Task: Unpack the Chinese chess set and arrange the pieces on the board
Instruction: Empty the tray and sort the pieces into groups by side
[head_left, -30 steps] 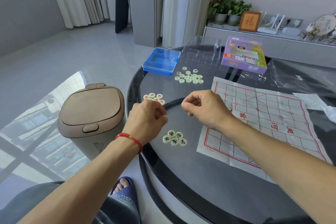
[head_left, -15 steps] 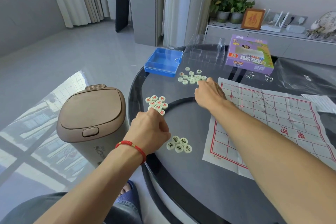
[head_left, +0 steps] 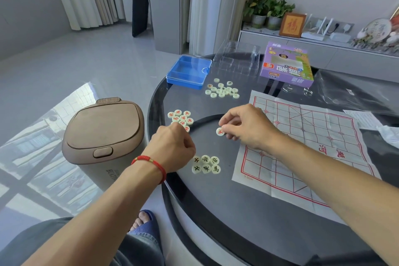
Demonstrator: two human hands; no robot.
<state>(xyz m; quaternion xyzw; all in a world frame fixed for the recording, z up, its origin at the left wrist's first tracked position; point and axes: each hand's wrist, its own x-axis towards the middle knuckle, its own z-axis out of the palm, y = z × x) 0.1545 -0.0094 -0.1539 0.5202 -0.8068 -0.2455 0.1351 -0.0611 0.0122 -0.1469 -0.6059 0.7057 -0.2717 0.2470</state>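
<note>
Red-marked piece [head_left: 219,131] pinched in right hand [head_left: 248,126] grip above tabletop [head_left: 226,211], beside paper board [head_left: 302,147]. Left hand [head_left: 172,149] curled; contents not discernible. Black-marked group [head_left: 206,164] laid nearest, red-marked group [head_left: 181,117] beyond, unsorted pile [head_left: 222,90] farther. Blue case [head_left: 188,71] seen open, no pieces inside. Clear tray [head_left: 237,58] and purple box [head_left: 287,65] placed farthest.

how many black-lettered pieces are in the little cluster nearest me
6, in two rows by the left hand: three behind, three in front. The farthest-left one is partly covered by the hand, so more may be hidden.
</note>
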